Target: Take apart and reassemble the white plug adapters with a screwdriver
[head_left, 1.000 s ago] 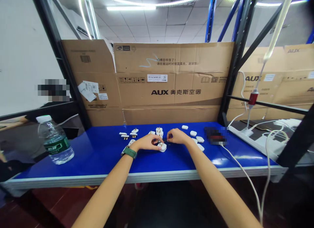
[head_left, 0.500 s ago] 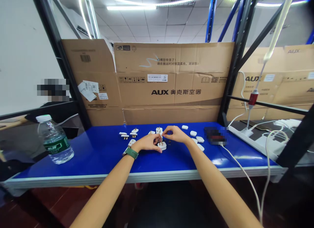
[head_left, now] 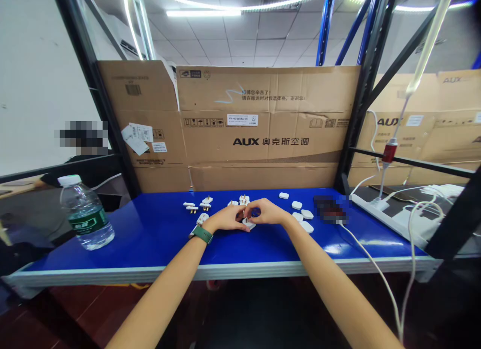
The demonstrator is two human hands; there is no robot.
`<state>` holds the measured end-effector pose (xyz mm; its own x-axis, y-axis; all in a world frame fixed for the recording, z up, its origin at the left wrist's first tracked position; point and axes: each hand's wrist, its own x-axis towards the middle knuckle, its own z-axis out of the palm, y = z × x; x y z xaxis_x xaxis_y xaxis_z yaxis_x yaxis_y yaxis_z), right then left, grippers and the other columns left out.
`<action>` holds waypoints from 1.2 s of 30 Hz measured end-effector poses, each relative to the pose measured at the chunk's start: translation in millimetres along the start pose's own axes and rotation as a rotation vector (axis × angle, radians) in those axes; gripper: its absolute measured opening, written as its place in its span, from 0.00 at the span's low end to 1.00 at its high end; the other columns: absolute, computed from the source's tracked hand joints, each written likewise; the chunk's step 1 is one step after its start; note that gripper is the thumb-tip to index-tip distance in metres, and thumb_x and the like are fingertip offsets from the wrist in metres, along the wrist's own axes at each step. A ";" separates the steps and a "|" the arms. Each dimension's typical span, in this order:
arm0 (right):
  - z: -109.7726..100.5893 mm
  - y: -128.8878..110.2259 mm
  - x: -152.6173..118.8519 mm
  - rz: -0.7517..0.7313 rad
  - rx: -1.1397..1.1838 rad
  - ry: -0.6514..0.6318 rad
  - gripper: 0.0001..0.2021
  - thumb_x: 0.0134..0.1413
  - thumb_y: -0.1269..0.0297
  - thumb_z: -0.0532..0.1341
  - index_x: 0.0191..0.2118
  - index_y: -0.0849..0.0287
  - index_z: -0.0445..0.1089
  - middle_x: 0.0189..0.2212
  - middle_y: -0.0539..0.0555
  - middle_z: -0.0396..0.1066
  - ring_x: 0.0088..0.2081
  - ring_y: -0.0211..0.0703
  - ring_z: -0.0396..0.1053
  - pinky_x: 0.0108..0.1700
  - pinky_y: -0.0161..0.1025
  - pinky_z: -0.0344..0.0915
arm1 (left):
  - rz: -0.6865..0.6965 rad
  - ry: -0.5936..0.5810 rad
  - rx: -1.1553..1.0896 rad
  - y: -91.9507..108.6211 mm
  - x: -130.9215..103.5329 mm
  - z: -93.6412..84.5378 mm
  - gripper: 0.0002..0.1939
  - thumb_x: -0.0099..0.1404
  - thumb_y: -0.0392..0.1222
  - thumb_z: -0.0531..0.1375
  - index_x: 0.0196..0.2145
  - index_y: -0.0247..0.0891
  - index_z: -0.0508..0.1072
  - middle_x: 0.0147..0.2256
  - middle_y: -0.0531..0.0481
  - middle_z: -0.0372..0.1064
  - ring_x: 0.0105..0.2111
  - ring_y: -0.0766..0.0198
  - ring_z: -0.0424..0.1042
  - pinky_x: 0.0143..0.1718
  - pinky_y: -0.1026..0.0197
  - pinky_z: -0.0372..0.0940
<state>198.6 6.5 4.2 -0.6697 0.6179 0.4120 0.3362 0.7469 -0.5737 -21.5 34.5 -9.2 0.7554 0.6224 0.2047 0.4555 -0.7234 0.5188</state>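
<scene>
From nine o'clock, a white plastic plug (head_left: pixel 250 224) is gripped by the left hand (head_left: pixel 227 219); if pressed unevenly by the right hand (head_left: pixel 267 212), grip unclear, it could be tipped.

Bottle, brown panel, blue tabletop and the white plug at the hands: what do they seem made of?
Bottle: likely clear, shiny plastic, by its see-through wall.
Brown panel: matt cardboard, by the creases and print.
Blue tabletop: glossy surface, reflecting light; plastic or paint, unclear.
White plug: probably smooth plastic, by its even whiteness; partly hidden.
</scene>
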 end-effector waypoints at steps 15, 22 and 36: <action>4.3 -8.2 -0.7 -0.019 -0.295 -0.009 0.16 0.47 0.78 0.65 0.42 0.55 0.78 0.36 0.50 0.80 0.37 0.41 0.76 0.42 0.34 0.65 | -0.020 0.052 0.138 -6.2 1.5 3.1 0.29 0.50 0.63 0.71 0.40 0.38 0.73 0.28 0.55 0.68 0.27 0.64 0.65 0.29 0.63 0.54; 4.2 -8.8 -1.2 -0.041 -0.365 -0.001 0.12 0.49 0.76 0.65 0.40 0.55 0.79 0.37 0.51 0.80 0.39 0.42 0.76 0.41 0.34 0.64 | -0.029 0.043 0.129 -6.3 1.0 1.9 0.28 0.50 0.63 0.71 0.38 0.39 0.72 0.26 0.57 0.64 0.26 0.66 0.63 0.28 0.64 0.52; 3.9 -5.7 -1.3 -0.105 -0.373 0.003 0.14 0.49 0.77 0.66 0.42 0.54 0.78 0.39 0.51 0.79 0.40 0.43 0.75 0.42 0.35 0.63 | -0.021 0.026 0.169 -2.3 0.5 0.7 0.26 0.53 0.62 0.69 0.41 0.40 0.73 0.27 0.56 0.66 0.26 0.65 0.64 0.29 0.63 0.53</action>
<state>194.9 0.5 4.2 -0.7115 0.5335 0.4573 0.4838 0.8439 -0.2319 -21.7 36.2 -10.9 0.7333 0.6442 0.2177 0.5457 -0.7485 0.3767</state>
